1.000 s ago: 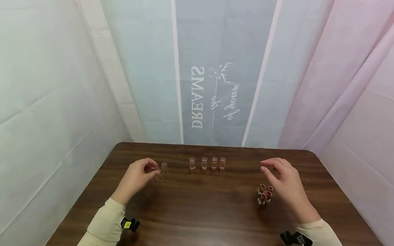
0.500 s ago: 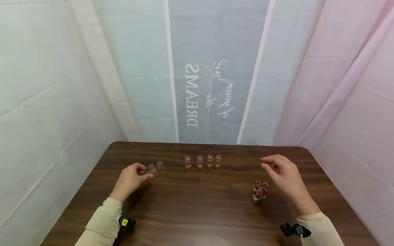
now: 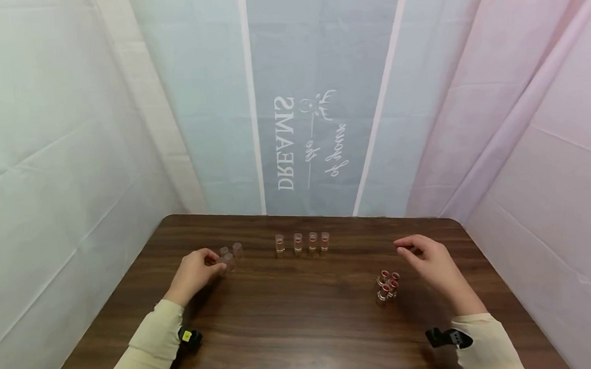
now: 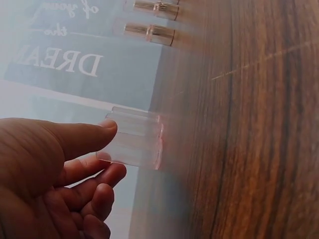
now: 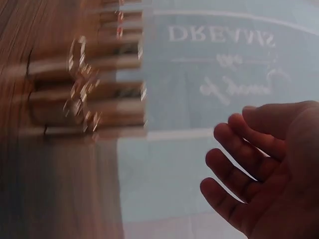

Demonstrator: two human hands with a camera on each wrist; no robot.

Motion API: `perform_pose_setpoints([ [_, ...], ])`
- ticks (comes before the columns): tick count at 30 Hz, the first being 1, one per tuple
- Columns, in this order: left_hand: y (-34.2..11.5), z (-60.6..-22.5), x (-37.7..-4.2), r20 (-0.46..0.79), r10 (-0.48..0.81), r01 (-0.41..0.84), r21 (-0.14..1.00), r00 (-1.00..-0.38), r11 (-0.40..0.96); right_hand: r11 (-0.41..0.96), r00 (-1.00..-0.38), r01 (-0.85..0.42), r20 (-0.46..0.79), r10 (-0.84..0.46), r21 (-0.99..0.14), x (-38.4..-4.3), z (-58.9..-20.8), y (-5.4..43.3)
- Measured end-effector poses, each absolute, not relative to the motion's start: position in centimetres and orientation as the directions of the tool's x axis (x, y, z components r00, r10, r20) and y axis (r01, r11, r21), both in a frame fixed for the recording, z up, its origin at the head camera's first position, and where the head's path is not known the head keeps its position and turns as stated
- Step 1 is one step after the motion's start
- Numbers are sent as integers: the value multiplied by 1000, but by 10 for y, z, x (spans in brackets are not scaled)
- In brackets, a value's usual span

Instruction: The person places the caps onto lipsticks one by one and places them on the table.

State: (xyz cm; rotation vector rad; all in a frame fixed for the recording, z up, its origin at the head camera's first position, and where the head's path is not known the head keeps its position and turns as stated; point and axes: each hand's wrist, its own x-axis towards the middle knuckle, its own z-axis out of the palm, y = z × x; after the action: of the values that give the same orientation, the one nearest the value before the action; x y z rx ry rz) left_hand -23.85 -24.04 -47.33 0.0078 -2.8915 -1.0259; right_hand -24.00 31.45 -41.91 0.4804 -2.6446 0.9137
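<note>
My left hand (image 3: 191, 276) is at the back left of the table, beside a small cluster of clear plastic caps (image 3: 237, 250). In the left wrist view its thumb and forefinger pinch the end of a clear cap (image 4: 132, 142) standing among the others. My right hand (image 3: 434, 263) hovers at the right with fingers loosely bent and nothing in them. Close to it, several gold lipstick tubes (image 3: 383, 295) with red tops stand bunched together uncapped. They appear blurred in the right wrist view, as gold lipstick tubes (image 5: 89, 107) left of the fingers.
A row of several capped lipstick tubes (image 3: 298, 243) stands along the back middle of the brown wooden table (image 3: 284, 332). Behind the table hangs a printed curtain (image 3: 317, 47), with pale cloth walls (image 3: 54, 137) at the sides.
The left hand has drawn slightly left with its fingers still at the caps. The right hand stays raised near the tubes, fingertips closer together. The head view has shifted a little.
</note>
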Motion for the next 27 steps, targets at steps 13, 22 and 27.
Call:
perform_pose_setpoints([
  [13,-238,-450,-234,105,-6,60,615,-994,786,667,-923,-257,-26,-383,-699,-254,-452,343],
  [22,-230,-428,-225,195,33,147,609,-980,780,609,-820,-314,-115,-561,-728,-264,-471,349],
  [27,-223,-421,-221,218,56,182,615,-974,768,616,-820,-320,-116,-561,-719,-263,-476,347],
])
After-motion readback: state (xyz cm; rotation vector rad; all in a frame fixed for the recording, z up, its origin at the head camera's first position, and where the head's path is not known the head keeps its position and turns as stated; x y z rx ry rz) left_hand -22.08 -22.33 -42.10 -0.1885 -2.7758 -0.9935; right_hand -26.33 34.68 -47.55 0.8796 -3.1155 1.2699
